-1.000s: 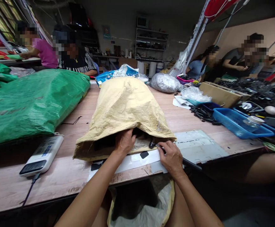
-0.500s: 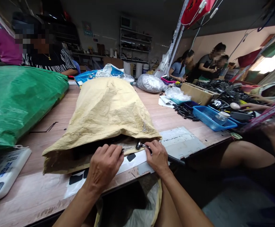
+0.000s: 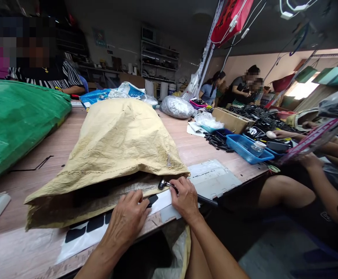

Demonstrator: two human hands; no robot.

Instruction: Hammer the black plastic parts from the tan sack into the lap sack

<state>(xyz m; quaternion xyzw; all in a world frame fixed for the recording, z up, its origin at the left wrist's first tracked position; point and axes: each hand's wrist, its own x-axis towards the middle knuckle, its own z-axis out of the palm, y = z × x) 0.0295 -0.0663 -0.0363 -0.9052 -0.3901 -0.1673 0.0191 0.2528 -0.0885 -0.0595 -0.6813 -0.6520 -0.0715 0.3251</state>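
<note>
Hammer-like tool (image 3: 206,200): located at the counter's front edge, clamped in the fingers of the right hand (image 3: 185,195); its metal head points to the sack mouth, and its black handle end projects past the edge. The left hand (image 3: 130,215) rests with fingers together over a white strip (image 3: 162,200) carrying black patches (image 3: 76,234); whether it pinches a piece cannot be told. The strip runs along the front edge of the counter (image 3: 183,141), below the open lip of the yellow sack (image 3: 125,139). Counter surface shows between this sack and the green sack (image 3: 20,116), and between it and the blue tray (image 3: 243,153). Right of the mouth, a grey sheet (image 3: 211,174) reaches the edge.

Markings: dark print on the grey sheet, illegible; characters on the blue-and-white bag (image 3: 99,95) and the hanging red bag (image 3: 233,19), not readable.
</note>
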